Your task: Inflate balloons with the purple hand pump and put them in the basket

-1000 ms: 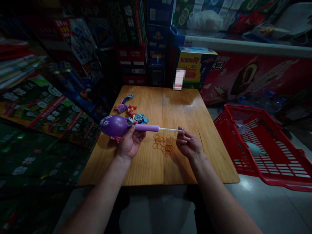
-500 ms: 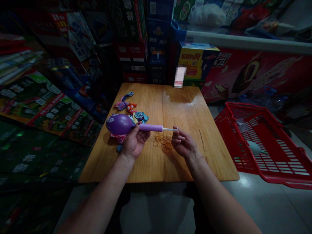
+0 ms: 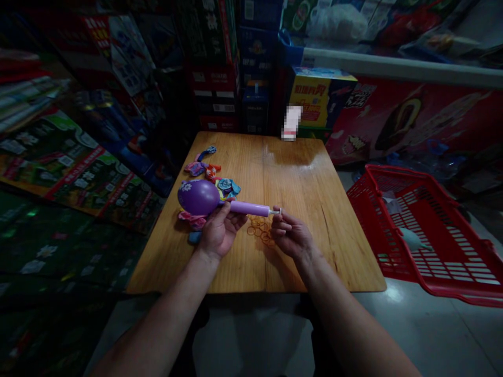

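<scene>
A partly inflated purple balloon [image 3: 199,197] with a white flower print sits on the left end of a lilac balloon pump [image 3: 250,208]. My left hand [image 3: 221,230] is closed around the pump's left end, where the balloon's neck meets it. With its fingers pinched, my right hand [image 3: 291,233] grips the white handle at the pump's other end; only a short length of the rod shows. Beneath the pump lie tan rubber bands [image 3: 259,226], partly covered by my right hand. Pink uninflated balloons [image 3: 192,220] lie under the purple one.
More limp balloons [image 3: 204,168] lie along the left of the wooden table [image 3: 298,183]. A red shopping basket [image 3: 422,220] holding a pale green balloon [image 3: 411,239] stands at the right. Stacked cartons [image 3: 215,94] and a yellow-blue box [image 3: 320,97] are behind the table.
The pump's rod has slid further into its barrel as my hands came closer together. The purple balloon is slightly larger, and it has shifted a little right with the pump.
</scene>
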`<state>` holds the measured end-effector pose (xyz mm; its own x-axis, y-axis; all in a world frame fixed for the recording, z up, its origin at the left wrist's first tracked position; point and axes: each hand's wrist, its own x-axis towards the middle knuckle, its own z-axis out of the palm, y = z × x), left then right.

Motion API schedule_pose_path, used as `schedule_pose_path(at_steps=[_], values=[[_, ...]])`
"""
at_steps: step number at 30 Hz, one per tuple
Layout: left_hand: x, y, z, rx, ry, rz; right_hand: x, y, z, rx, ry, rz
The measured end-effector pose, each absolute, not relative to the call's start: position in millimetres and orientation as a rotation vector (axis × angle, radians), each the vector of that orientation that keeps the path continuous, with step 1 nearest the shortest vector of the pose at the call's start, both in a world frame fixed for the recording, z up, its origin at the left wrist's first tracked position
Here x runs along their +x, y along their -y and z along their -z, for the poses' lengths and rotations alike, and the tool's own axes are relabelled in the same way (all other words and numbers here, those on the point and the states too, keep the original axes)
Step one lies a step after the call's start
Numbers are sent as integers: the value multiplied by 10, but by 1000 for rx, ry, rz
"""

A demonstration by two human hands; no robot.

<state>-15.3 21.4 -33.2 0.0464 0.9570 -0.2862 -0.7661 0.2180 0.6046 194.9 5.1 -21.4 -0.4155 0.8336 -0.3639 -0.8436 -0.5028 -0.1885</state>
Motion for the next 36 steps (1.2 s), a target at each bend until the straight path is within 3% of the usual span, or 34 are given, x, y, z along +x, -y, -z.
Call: schedule_pose_path(at_steps=[7, 17, 23, 31, 36], values=[[-382, -342, 289, 344, -723, -1452, 2161, -105, 207, -447, -2, -1963], [-170, -66, 318, 375, -669, -1298, 1855, 106, 219, -475, -84, -2049], [-396, 222, 16, 346, -741, -1451, 2098, 435, -73, -438, -98, -2012], [-3, 854, -454, 344, -711, -1389, 1779, 1030, -446, -379, -165, -1983], [-122, 1297, -823, 351, -702, -1455, 2159, 1535, -837, -390, -104, -1957]])
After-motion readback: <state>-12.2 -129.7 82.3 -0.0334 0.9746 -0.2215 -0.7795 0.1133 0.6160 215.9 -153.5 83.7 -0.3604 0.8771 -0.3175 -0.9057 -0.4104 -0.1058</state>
